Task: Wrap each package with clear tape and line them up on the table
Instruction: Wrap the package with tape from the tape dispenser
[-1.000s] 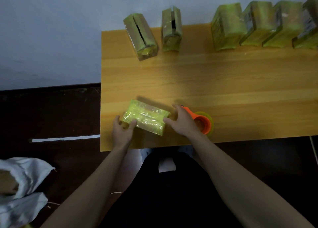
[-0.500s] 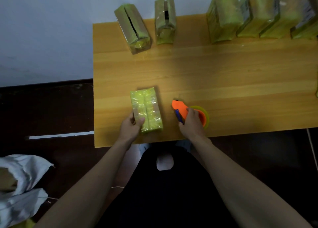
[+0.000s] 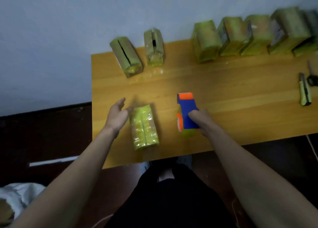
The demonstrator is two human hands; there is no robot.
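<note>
Mostly done, I'd judge: on the table [image 3: 223, 93] a row of pkgs [image 3: 240, 36] stands along the far edge w/ two more pkgs [image 3: 137, 54] left of them, all blurred, so tape finish is hard to confirm. One package [image 3: 144, 127] lies flat near the front edge, apparently next to wrap. Left hand [image 3: 117, 116] sits just beside it, fingers straight & loose, holding nothing. Right hand [image 3: 201, 121] grips the tape dispenser [image 3: 186, 113]; roll mostly hidden. Tools [image 3: 305, 90] at right are cut off.

Utility knife [image 3: 305, 91], scissors [image 3: 312, 79], white sack [image 3: 19, 195]
</note>
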